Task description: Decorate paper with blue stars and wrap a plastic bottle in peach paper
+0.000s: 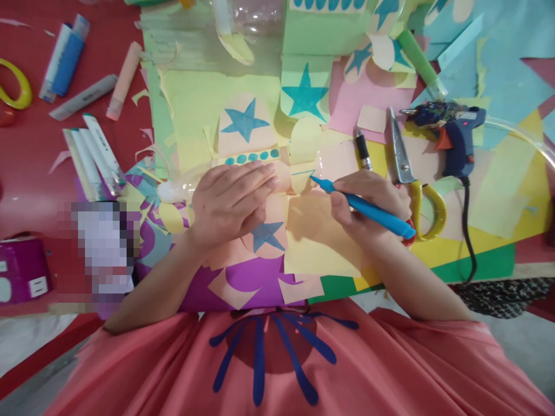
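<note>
Beyond a pink shirt (173, 358), the right hand (380, 192) grips a marker (375, 216), apparently inking a flap (299, 181) between the hands; the left hand (232, 196) lies unclenched across a bottle (181, 189). Next stroke likely needs steadiness.

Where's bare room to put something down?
The red table, at left: below the yellow handle, above the purple box, left of the white markers. There's another gap between the dark blue marker and peach marker. Around the left hand and right hand it's crowded with paper.
</note>
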The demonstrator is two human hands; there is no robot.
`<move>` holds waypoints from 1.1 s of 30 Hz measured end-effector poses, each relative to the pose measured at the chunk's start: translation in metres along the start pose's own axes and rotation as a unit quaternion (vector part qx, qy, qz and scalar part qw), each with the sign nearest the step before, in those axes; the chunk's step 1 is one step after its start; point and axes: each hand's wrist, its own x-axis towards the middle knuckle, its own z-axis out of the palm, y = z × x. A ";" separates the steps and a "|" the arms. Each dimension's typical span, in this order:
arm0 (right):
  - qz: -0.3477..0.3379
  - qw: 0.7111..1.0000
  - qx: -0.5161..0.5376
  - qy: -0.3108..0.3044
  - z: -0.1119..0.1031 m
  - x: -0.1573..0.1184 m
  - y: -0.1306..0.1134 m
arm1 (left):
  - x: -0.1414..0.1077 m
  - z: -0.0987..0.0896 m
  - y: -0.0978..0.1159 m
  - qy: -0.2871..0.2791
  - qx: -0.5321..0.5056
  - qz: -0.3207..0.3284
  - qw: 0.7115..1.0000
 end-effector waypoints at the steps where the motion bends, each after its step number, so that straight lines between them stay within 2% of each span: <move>1: -0.005 1.000 -0.001 0.004 0.001 0.000 0.000 | -0.001 0.000 0.000 -0.011 -0.004 -0.010 1.000; 6: -0.031 0.999 0.022 0.016 0.004 0.004 -0.004 | -0.002 0.001 -0.001 -0.006 -0.001 0.000 1.000; 13: -0.042 0.997 0.027 -0.062 -0.001 0.008 -0.009 | -0.001 0.000 0.000 0.003 0.043 0.007 0.999; 16: -0.039 0.996 0.037 -0.073 -0.002 0.007 -0.010 | 0.000 0.000 0.000 0.015 0.044 0.023 0.999; 25: -0.072 0.994 0.054 -0.061 0.004 0.005 -0.010 | 0.007 -0.002 0.003 0.046 0.051 0.052 0.996; 30: -0.053 0.995 0.070 -0.057 0.003 0.004 -0.011 | 0.007 -0.002 0.002 0.048 0.054 0.062 0.995; 33: -0.022 0.993 0.112 -0.032 0.000 0.003 -0.010 | 0.005 -0.002 0.002 0.035 0.038 0.046 0.998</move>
